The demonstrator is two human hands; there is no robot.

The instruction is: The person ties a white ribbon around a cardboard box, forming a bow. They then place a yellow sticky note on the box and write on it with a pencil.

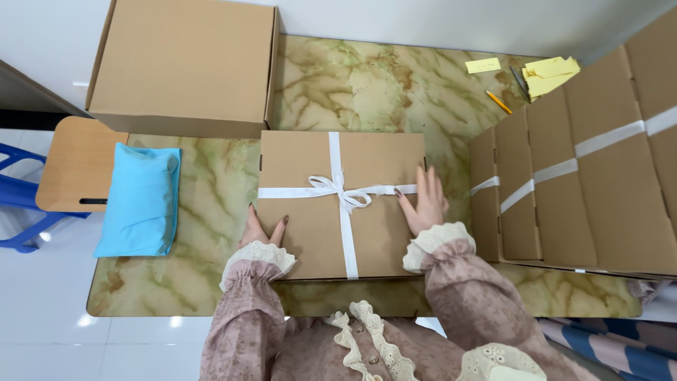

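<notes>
Both hands, left (258, 231) and right (425, 202), fingers flat and together, flank a closed ribboned box (342, 204) lying widthwise on the table (211, 204).

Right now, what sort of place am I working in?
Probably a small gift-packing station: a flat brown cardboard box tied with white ribbon lies on the green marble-patterned table, beside a row of ribboned brown boxes and a larger plain cardboard box.

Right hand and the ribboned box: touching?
Touching. The head view shows the right hand lying flat on the box lid, fingers beside the ribbon.
</notes>
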